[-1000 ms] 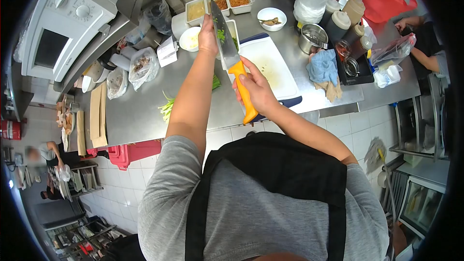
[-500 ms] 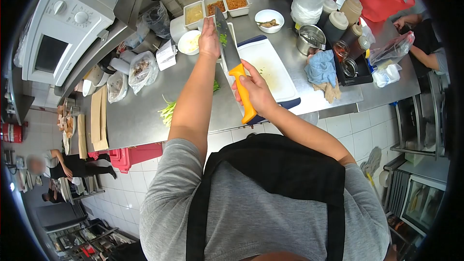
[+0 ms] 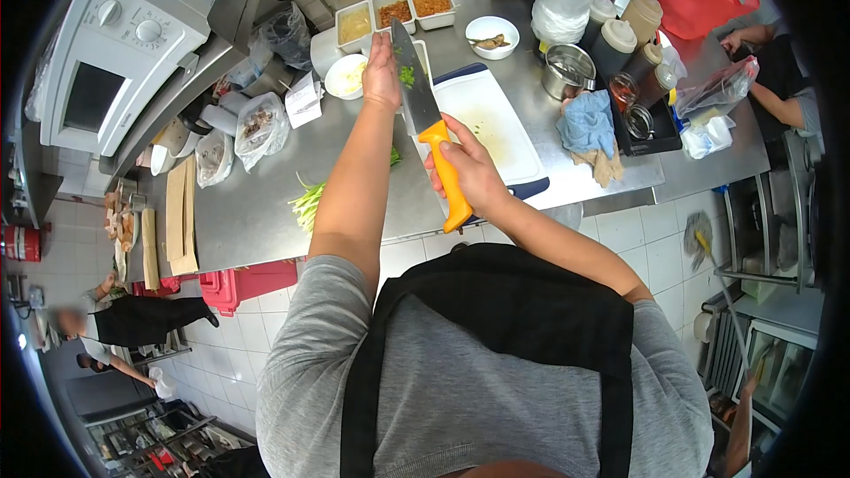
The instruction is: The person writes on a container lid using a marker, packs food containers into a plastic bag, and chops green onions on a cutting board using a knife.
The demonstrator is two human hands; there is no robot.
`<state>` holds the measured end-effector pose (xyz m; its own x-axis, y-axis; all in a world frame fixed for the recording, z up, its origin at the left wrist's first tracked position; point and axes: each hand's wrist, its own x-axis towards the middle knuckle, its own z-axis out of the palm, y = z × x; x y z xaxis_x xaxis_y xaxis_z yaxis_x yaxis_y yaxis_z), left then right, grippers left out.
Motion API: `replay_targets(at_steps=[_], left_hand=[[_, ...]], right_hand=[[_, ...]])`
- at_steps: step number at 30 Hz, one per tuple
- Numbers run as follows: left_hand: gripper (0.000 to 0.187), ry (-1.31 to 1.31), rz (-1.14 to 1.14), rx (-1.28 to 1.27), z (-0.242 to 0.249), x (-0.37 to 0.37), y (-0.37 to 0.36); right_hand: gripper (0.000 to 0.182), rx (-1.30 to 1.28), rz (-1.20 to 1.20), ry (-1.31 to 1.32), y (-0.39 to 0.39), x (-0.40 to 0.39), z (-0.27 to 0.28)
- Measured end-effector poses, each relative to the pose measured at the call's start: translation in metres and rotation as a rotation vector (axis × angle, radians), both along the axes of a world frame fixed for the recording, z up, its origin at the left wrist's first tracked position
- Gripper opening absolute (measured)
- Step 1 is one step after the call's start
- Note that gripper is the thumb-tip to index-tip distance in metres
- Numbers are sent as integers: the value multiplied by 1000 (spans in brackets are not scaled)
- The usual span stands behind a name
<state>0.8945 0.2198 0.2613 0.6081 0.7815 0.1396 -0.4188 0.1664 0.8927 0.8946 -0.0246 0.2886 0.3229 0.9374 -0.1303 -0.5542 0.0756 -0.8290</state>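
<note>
My right hand is wrapped around the yellow handle of a large kitchen knife, its broad blade pointing away from me. Small chopped greens lie on the flat of the blade. On the left side of the blade, my left hand is held flat with fingers stretched out, right at the blade's edge. Below and to the right is a white cutting board with a few green bits and a damp yellowish stain. A bunch of green stalks lies on the counter, partly hidden by my left forearm.
White tubs of toppings line the back, with a bowl of pale food and another bowl nearby. A steel pot, blue cloth and sauce bottles stand right. Other people are at both sides.
The knife has shifted slightly left, its blade showing more of its flat face and the greens. A mop has come into view at right; the people at far left have changed posture.
</note>
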Motion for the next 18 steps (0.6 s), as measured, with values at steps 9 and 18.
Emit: replay_targets(at_steps=[9,18], left_hand=[[64,-43,87,-51,-3,1,5],[71,-99,-26,-69,-6,-3,16]], right_hand=[[51,3,4,-42,-9,-4,1],[51,-73,-6,-77,-11,4,-5]])
